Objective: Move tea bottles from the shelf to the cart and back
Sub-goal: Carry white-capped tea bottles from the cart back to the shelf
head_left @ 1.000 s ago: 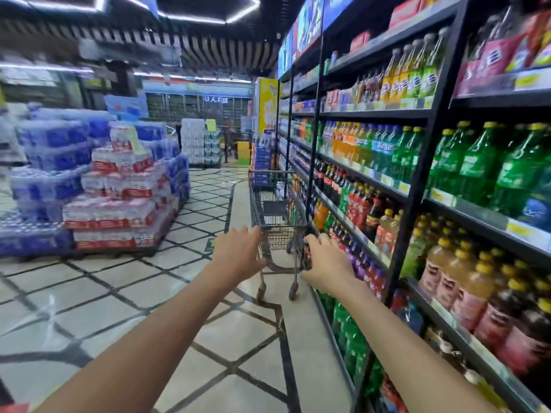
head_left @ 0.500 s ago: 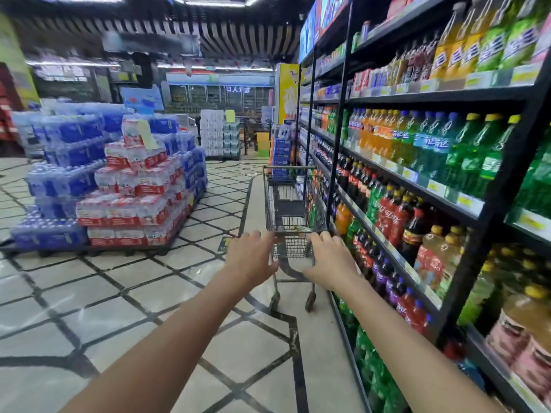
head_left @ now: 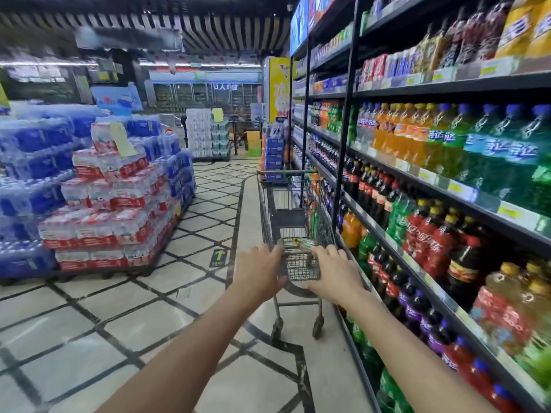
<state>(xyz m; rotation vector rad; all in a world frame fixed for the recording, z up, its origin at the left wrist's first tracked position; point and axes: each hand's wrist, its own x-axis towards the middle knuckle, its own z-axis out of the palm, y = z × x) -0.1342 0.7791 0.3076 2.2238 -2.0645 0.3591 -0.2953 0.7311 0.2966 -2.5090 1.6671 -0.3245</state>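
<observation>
Two slim forearms, the left forearm [head_left: 205, 338] and the right forearm [head_left: 399, 353], bare along all their visible length; the left grip [head_left: 262, 271] and right grip [head_left: 334, 274] are bare hands; finer detail is blurred.

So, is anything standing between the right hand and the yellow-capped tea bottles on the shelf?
Nothing visible does. The right hand holds the cart handle; the yellow-capped tea bottles stand at the open front of the shelf to its right, with only air between.

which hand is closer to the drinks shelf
Right. The right hand grips the cart handle on the side next to the shelf; the left hand grips it on the far side, away from the shelf.
</observation>
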